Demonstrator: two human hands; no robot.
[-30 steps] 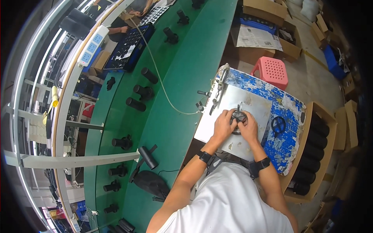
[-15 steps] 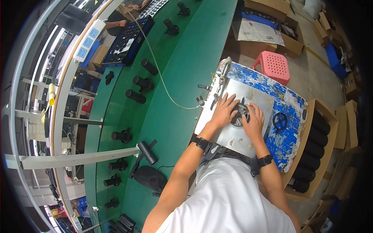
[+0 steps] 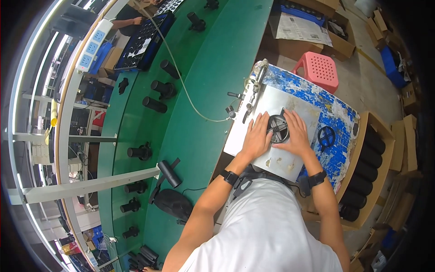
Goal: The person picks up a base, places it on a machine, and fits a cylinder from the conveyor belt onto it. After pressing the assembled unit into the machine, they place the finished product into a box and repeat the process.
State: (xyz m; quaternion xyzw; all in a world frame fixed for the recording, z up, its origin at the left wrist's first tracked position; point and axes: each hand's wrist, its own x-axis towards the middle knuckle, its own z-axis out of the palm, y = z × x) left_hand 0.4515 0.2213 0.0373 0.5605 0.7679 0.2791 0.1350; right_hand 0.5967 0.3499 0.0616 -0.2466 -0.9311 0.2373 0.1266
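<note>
A black round ring with crossed spokes and a short tab on its far side rests on a bare metal plate in front of me. My left hand lies along its left side, fingers stretched out. On its right side is my right hand, with fingers straight and the thumb apart, pointing toward the near edge. Both hands are close against the rim; whether they press on it I cannot tell. A similar black spoked ring lies farther right on the worn blue-and-white tabletop.
A metal clamp-like fixture stands at the plate's left. The green bench bears several black cylinders and a black bag. At right is a carton of black rolls; beyond, a pink stool. Another person's arm shows far left.
My hands have moved apart from over the ring to its two sides, and their fingers have straightened. More of the ring shows now. The view has shifted slightly.
</note>
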